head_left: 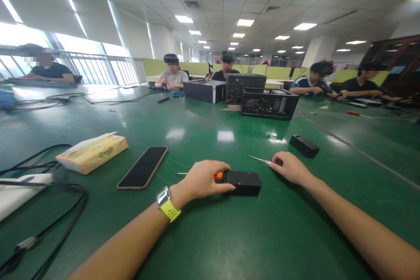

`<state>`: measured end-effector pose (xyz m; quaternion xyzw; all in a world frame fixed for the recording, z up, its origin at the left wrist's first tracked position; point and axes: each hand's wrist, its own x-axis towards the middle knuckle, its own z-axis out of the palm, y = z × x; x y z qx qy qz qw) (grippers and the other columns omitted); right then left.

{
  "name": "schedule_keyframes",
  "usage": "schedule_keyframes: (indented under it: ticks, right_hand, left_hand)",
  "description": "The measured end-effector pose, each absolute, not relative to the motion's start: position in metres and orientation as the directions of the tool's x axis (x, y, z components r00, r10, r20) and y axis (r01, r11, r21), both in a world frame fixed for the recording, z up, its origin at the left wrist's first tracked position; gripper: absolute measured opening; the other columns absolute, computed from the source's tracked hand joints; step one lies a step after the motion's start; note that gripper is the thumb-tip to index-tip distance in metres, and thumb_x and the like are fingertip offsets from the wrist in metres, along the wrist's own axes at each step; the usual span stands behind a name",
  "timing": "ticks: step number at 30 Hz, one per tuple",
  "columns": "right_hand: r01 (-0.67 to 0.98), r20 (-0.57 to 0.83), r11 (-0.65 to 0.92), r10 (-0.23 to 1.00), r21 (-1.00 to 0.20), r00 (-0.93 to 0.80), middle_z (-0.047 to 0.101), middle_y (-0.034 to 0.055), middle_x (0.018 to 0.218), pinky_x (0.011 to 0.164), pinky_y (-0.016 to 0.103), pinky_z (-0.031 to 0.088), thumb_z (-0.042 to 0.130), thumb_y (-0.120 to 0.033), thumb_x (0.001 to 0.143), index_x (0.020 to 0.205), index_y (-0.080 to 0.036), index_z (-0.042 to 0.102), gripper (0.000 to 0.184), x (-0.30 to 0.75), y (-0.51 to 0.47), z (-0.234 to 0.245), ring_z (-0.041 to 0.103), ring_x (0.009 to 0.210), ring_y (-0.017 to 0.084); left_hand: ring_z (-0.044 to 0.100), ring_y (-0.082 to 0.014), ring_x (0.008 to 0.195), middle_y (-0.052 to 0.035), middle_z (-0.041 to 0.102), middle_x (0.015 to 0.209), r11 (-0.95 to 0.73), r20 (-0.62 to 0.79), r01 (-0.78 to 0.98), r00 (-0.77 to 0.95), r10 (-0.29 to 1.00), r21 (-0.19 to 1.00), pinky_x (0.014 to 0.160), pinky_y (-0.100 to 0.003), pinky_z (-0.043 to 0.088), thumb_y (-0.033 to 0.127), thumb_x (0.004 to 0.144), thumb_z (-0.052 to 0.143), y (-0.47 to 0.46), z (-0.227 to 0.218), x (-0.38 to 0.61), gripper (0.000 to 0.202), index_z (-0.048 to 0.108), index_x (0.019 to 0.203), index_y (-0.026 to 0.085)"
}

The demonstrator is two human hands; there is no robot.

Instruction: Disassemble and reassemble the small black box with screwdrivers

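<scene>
Green surface (203, 236), office behind. Left hand (205, 179): grip closed on left end of black box (244, 179), lying flat, front centre; orange handle (218, 176) partly hidden there. Right hand (290, 167): grip pinching pointed metal tool (260, 159), near second black box (304, 146).

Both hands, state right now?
Left hand: partly closed at one end of the black box, orange handle between thumb and fingers.
Right hand: closed, holding a silver pointed tool.
</scene>
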<state>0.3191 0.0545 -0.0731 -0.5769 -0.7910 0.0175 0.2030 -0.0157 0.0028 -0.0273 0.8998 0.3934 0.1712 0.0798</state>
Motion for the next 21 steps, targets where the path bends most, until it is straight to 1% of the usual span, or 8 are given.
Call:
schedule_keyframes:
  ticks: [4,8,10,13,15,17,19,21]
  right_hand:
    - [0.853,0.331,0.317,0.926,-0.415,-0.184,0.063,0.0025,0.067,0.058,0.029,0.043,0.051,-0.047,0.087,0.076,-0.018,0.059,0.032,0.311,0.046,-0.066,0.058,0.061,0.018]
    - [0.735,0.337,0.374,0.918,-0.565,-0.208,0.064,0.0007,0.067,0.056,0.027,0.045,0.052,-0.048,0.087,0.081,-0.019,0.059,0.031,0.304,0.038,-0.061,0.059,0.059,0.016]
    - [0.75,0.333,0.374,0.918,-0.545,-0.215,0.064,0.0006,0.067,0.056,0.027,0.044,0.053,-0.047,0.086,0.08,-0.019,0.06,0.029,0.301,0.035,-0.06,0.059,0.058,0.016]
    - [0.827,0.334,0.347,0.92,-0.442,-0.207,0.065,0.0018,0.068,0.057,0.028,0.043,0.056,-0.044,0.084,0.076,-0.019,0.061,0.027,0.297,0.033,-0.061,0.059,0.061,0.017]
    - [0.864,0.323,0.321,0.926,-0.388,-0.198,0.065,0.0024,0.068,0.056,0.028,0.042,0.057,-0.042,0.083,0.074,-0.019,0.061,0.025,0.296,0.033,-0.065,0.059,0.062,0.018]
    - [0.885,0.299,0.303,0.933,-0.354,-0.2,0.065,0.0024,0.069,0.055,0.028,0.04,0.057,-0.041,0.083,0.074,-0.02,0.061,0.024,0.295,0.034,-0.068,0.058,0.06,0.017]
    - [0.895,0.29,0.301,0.934,-0.328,-0.207,0.066,0.0032,0.07,0.055,0.028,0.041,0.057,-0.042,0.083,0.073,-0.02,0.063,0.025,0.294,0.035,-0.069,0.058,0.062,0.018]
    - [0.895,0.354,0.31,0.916,-0.32,-0.191,0.066,0.0045,0.074,0.06,0.03,0.043,0.057,-0.044,0.083,0.076,-0.019,0.064,0.027,0.292,0.033,-0.065,0.059,0.068,0.02]
  left_hand:
    - [0.066,-0.0247,0.093,-0.0055,0.071,0.103,-0.681,0.248,0.68,0.634,0.733,0.273,0.082,-0.034,0.05,0.06,0.079,0.059,0.002,-0.027,-0.016,0.051,0.062,0.111,0.021]
    - [0.067,-0.0258,0.095,-0.0061,0.07,0.105,-0.673,0.236,0.687,0.63,0.74,0.274,0.083,-0.036,0.05,0.061,0.079,0.058,0.002,-0.026,-0.017,0.053,0.062,0.113,0.02]
    - [0.066,-0.0269,0.098,-0.0071,0.07,0.11,-0.67,0.232,0.688,0.628,0.742,0.278,0.085,-0.037,0.05,0.063,0.077,0.059,0.002,-0.025,-0.017,0.059,0.06,0.116,0.02]
    - [0.064,-0.028,0.103,-0.0094,0.067,0.117,-0.67,0.269,0.684,0.613,0.743,0.29,0.088,-0.038,0.049,0.064,0.077,0.059,0.001,-0.024,-0.017,0.064,0.056,0.123,0.019]
    - [0.063,-0.0255,0.1,-0.0101,0.066,0.115,-0.685,0.359,0.666,0.587,0.726,0.296,0.087,-0.038,0.049,0.053,0.084,0.056,0.001,-0.023,-0.018,0.054,0.054,0.124,0.017]
    - [0.061,-0.0215,0.092,-0.0097,0.065,0.105,-0.716,0.475,0.634,0.554,0.684,0.292,0.083,-0.036,0.049,0.034,0.089,0.049,0.002,-0.022,-0.019,0.038,0.053,0.121,0.015]
    - [0.057,-0.0187,0.085,-0.0086,0.062,0.095,-0.768,0.587,0.584,0.535,0.608,0.262,0.078,-0.033,0.048,0.021,0.09,0.043,0.002,-0.02,-0.02,0.031,0.053,0.118,0.013]
    - [0.055,-0.0181,0.087,-0.0087,0.061,0.095,-0.831,0.681,0.523,0.54,0.494,0.188,0.08,-0.033,0.047,0.016,0.091,0.041,0.002,-0.018,-0.02,0.029,0.051,0.118,0.012]
